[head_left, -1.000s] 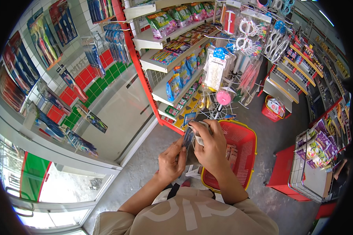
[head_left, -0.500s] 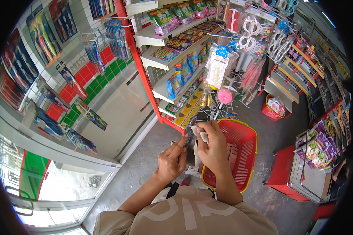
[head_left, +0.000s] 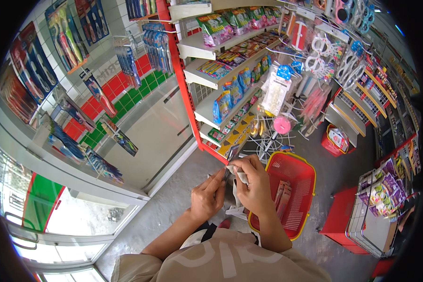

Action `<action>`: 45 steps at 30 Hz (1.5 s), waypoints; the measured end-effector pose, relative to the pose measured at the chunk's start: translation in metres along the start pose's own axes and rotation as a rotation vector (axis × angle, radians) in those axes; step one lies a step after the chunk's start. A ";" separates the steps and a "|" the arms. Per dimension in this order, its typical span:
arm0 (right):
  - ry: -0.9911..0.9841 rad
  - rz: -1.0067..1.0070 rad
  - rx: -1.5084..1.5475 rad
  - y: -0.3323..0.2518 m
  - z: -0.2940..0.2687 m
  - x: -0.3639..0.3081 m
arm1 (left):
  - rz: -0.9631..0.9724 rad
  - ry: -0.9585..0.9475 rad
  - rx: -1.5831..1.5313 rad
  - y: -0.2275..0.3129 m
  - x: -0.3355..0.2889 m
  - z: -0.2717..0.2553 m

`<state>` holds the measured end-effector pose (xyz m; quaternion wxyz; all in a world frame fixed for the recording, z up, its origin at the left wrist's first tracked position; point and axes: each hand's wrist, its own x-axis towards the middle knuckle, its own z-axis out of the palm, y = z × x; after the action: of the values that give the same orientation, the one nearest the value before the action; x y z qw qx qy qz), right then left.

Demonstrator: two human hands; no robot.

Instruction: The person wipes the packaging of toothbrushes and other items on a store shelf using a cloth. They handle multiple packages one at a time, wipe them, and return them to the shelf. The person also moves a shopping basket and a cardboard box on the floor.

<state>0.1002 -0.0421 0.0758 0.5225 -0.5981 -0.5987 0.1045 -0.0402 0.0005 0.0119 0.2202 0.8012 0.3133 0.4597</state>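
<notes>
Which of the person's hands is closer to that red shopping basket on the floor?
The right hand. It shows just beside the red basket's left rim, holding a small packet. The left hand sits further left, with the right hand between it and the basket.

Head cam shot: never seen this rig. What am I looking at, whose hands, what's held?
There is no machine here. A person wears a wide fisheye camera on the head, looking down, so straight shelves bend near the rim. The picture's left is the person's left.

The two forearms rising from the bottom edge are the wearer's own. The left hand and the right hand meet in front of the chest, both pinching a small flat packet, dark with a pale end; what it holds is too small to tell.

Just right of the hands, a red shopping basket with a yellow rim sits on the grey floor, with a few slim packets inside. Ahead stand a red-framed shelf unit of packaged goods and a wire rack of hanging items. Toothbrush packs hang on the left wall.
</notes>
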 end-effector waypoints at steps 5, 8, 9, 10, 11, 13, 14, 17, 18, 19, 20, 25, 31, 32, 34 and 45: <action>-0.129 -0.146 -0.073 -0.002 0.010 0.013 | -0.055 0.022 -0.102 -0.013 0.016 -0.011; -0.262 -0.052 0.140 0.003 0.014 0.027 | -0.140 0.046 -0.254 -0.024 0.033 -0.024; -0.188 -0.066 0.264 0.007 0.018 0.035 | -0.186 0.060 -0.323 -0.029 0.039 -0.030; -0.121 -0.070 0.393 0.012 0.023 0.043 | -0.219 0.094 -0.477 -0.035 0.050 -0.033; -0.052 -0.077 0.498 0.018 0.028 0.052 | -0.359 0.061 -0.683 -0.039 0.053 -0.042; 0.096 -0.049 0.644 0.031 0.047 0.075 | -0.299 0.112 -0.702 -0.054 0.072 -0.053; 0.107 0.111 0.702 0.036 0.059 0.083 | -0.303 0.113 -0.742 -0.060 0.078 -0.058; 0.114 0.256 0.773 0.043 0.098 0.111 | -0.306 0.109 -0.777 -0.082 0.100 -0.071; 0.119 0.295 0.781 0.042 0.111 0.121 | -0.293 0.091 -0.769 -0.088 0.105 -0.076; 0.095 0.152 0.882 0.040 0.122 0.127 | -0.284 0.080 -0.733 -0.095 0.109 -0.080; 0.044 0.181 0.911 0.037 0.129 0.133 | -0.335 0.062 -0.702 -0.103 0.114 -0.086; -0.053 0.240 0.875 0.035 0.165 0.173 | -0.263 0.071 -0.646 -0.145 0.140 -0.096; -0.011 0.107 0.977 0.042 0.190 0.212 | -0.251 0.073 -0.633 -0.187 0.159 -0.100; -0.025 0.139 0.939 0.043 0.190 0.219 | -0.263 0.040 -0.640 -0.193 0.162 -0.103; -0.075 0.141 0.866 0.045 0.188 0.234 | -0.286 0.029 -0.652 -0.200 0.170 -0.105; -0.006 0.158 0.763 0.057 0.196 0.295 | -0.565 0.282 -0.923 -0.236 0.234 -0.098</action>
<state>0.0650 0.3142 0.0958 0.6960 -0.4047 -0.4705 0.3612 -0.1076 0.3380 0.0478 0.6187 0.4373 0.3084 0.5752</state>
